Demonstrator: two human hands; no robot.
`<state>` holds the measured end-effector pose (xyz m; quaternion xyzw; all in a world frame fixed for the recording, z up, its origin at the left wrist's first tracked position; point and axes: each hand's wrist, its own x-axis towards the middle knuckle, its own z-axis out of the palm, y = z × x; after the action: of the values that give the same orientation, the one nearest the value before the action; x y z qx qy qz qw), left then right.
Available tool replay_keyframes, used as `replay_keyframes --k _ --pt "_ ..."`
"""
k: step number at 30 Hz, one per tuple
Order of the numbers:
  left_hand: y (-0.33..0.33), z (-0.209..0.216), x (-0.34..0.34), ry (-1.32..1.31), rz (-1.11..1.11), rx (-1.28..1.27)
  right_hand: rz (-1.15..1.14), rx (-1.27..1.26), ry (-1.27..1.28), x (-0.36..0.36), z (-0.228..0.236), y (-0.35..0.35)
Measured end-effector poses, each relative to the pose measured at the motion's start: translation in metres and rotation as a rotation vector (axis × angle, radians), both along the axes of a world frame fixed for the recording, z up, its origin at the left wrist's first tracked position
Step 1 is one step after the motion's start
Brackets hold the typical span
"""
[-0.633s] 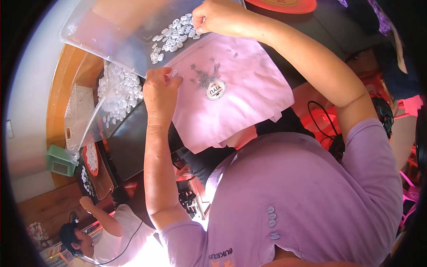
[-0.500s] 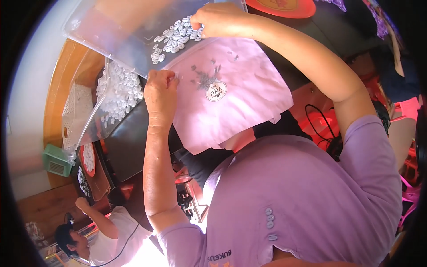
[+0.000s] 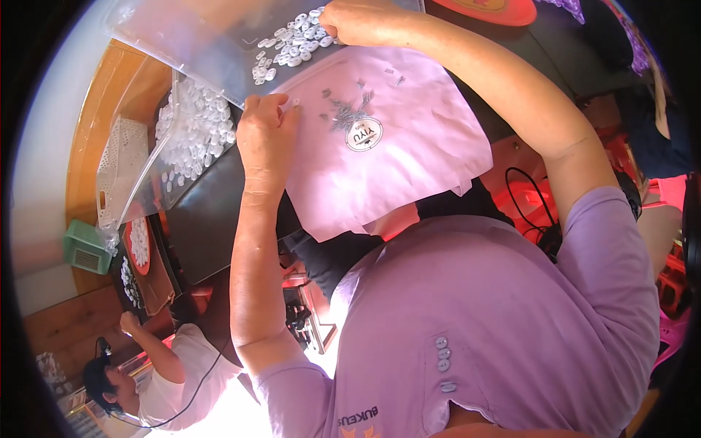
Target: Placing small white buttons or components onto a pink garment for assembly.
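A pink cloth bag (image 3: 409, 139) with a round printed label lies over my lap, and small dark grey slips (image 3: 352, 113) are scattered on it. My left hand (image 3: 264, 139) is closed in a pinch at the bag's upper left edge; what sits between thumb and finger is too small to make out. Beyond the bag, a heap of small white oval pieces (image 3: 301, 40) lies in a clear plastic tray (image 3: 182, 44). My right hand (image 3: 361, 23) reaches to the heap's right end, fingers curled down onto the pieces, their tips hidden.
A clear bag of many white pieces (image 3: 197, 131) stands at the left. Near it are a white perforated basket (image 3: 120, 164), a green basket (image 3: 87, 247) and a red plate (image 3: 148, 252). Another red plate (image 3: 504, 10) is at the far right. A co-worker (image 3: 175, 376) sits lower left.
The view has shifted slightly, so the bag sits a little higher and further right. My right hand stays at the white pieces, and my left hand keeps its pinch by the bag's edge.
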<state>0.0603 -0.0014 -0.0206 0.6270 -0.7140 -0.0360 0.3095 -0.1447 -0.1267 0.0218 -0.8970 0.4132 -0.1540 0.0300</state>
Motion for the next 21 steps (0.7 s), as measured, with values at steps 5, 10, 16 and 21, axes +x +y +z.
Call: replay_keyframes --k 5,10,16,21 --pt "-0.003 -0.005 -0.012 -0.226 0.018 -0.039 0.015 -0.007 -0.046 -0.006 -0.001 0.001" --pt "-0.006 -0.015 -0.007 -0.427 0.009 -0.135 0.052 -0.143 -0.157 -0.004 0.006 0.017" --pt "-0.01 -0.012 0.006 0.215 0.012 -0.161 0.066 -0.105 -0.189 0.017 0.0 0.013" --pt "-0.001 0.018 0.011 1.361 0.022 0.268 0.203 -0.155 -0.114 0.031 -0.006 0.001"
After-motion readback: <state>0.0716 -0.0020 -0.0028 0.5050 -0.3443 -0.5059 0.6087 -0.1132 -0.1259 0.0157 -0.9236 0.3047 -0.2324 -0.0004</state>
